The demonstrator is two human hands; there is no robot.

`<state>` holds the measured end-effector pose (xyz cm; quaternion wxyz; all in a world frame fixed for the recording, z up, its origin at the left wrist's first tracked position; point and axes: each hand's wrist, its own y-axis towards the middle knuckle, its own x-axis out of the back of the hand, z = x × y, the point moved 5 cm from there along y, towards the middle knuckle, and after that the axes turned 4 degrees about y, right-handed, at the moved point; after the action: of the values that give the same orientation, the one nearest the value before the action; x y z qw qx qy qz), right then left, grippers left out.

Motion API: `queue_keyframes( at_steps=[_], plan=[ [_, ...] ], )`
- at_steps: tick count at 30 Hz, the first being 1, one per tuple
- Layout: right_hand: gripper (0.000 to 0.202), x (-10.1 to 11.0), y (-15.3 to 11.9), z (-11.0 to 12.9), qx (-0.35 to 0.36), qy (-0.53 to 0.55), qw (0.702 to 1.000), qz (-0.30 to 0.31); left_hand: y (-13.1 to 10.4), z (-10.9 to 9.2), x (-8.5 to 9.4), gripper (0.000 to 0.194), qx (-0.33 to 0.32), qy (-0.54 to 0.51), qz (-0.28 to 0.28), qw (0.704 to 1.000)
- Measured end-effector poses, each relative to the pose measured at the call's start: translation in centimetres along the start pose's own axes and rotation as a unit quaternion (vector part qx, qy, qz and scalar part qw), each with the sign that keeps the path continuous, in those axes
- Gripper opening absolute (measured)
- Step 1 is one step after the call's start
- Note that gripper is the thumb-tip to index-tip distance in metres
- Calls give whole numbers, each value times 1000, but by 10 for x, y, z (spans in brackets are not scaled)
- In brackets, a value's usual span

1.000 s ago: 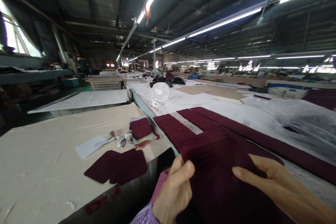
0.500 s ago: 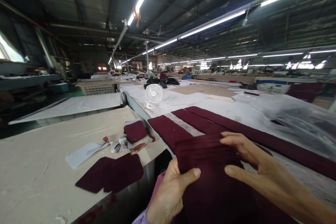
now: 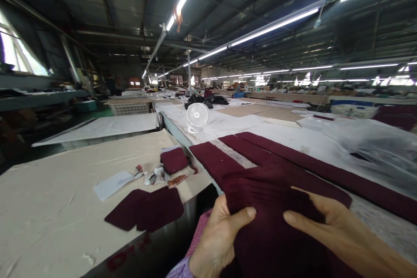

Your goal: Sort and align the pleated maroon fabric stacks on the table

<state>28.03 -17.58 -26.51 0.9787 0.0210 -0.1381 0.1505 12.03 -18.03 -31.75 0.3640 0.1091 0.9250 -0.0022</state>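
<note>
A dark maroon piece of fabric hangs in gathered folds between my two hands. My left hand grips its left side, thumb on top and fingers hidden beneath. On the other side, my right hand is closed on the cloth, its thumb lying over the surface and its fingers tucked under the fabric. Just beyond, stacked maroon fabric panels lie flat on the white-covered table. A long maroon strip runs along the right side of them.
A small white fan stands on the table edge. Left, a beige-covered table holds maroon pocket-shaped pieces, a small maroon stack and paper scraps. Clear plastic sheeting lies at right. Dark cloth is piled farther back.
My right hand has gone from spread fingers above the cloth to holding it, with the fingers now under the fabric. My left hand keeps its grip. The view has turned slightly left.
</note>
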Motion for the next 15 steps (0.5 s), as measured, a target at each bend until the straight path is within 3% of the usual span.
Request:
queue_keyframes(
  at_steps=[4, 8, 15],
  plan=[
    [39, -1, -1, 2, -35, -3, 999, 10, -2, -6, -6, 26, -10, 0, 14, 1000],
    [37, 0, 0, 0, -32, 13, 999, 19, -1, -12, -5, 24, -19, -70, -7, 997],
    [33, -1, 0, 0, -38, -12, 999, 9, 3, -11, -7, 42, 51, -170, 26, 984]
  ],
)
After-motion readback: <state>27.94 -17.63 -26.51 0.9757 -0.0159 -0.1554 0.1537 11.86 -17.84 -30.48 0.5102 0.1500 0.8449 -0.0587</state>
